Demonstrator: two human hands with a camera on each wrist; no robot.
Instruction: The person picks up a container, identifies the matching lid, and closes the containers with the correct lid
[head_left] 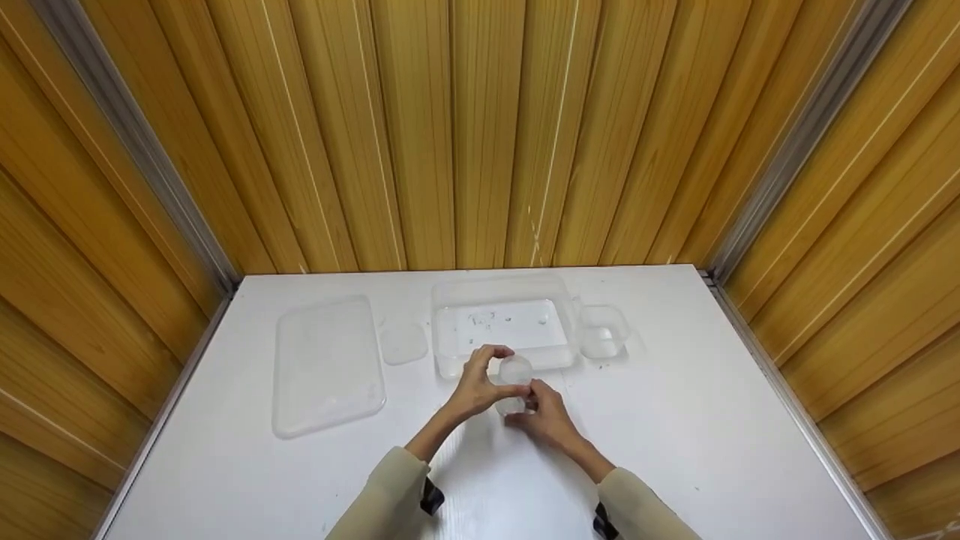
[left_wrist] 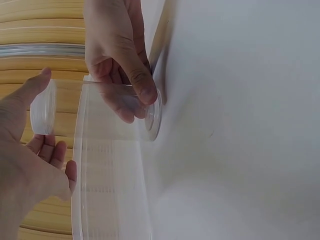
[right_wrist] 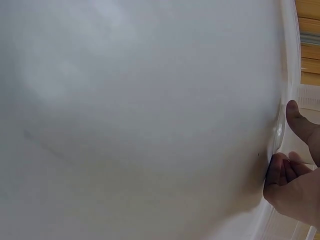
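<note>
A clear cylindrical jar (left_wrist: 70, 110) with a ridged translucent lid (left_wrist: 42, 112) stands upright on the white table, in front of a large clear bin. My left hand (head_left: 474, 388) grips the lid from the left, thumb on one side and fingers on the other. Low on the jar, my right hand (head_left: 553, 420) holds the body near its base, as the left wrist view shows with the thumb on the near wall. In the right wrist view, that right hand (right_wrist: 297, 187) is at the edge and only the jar's base rim (right_wrist: 280, 127) shows.
The large clear bin (head_left: 570, 360) lies just beyond the hands, with small specks in it. Right of it stands a smaller clear container (head_left: 602, 330). A large translucent lid (head_left: 328, 367) and a small square lid (head_left: 404, 343) lie to the left. Wood-patterned walls (head_left: 480, 135) enclose the table.
</note>
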